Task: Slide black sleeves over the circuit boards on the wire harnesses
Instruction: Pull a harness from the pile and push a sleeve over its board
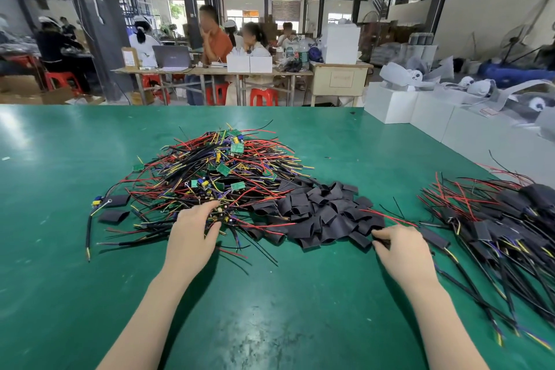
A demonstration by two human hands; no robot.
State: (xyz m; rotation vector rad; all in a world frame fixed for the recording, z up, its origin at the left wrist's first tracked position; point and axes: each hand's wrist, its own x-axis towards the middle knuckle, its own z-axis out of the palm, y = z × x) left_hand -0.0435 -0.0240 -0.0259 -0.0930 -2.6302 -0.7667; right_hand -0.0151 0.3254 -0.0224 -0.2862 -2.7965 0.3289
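Black sleeves point(324, 213) heaped mid-table on green table point(60, 219), touching tangled harness pile point(210, 171). Our left hand point(195, 228) reaches into harness pile, fingers curled around wires. Our right hand point(402, 246) pinches one sleeve at heap edge. Sleeved harnesses point(495, 219) lie far right.

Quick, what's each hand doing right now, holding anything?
Left hand: fingers curled into the pile of wire harnesses, gripping a bundle of them.
Right hand: fingers pinching a black sleeve at the edge of the sleeve heap.
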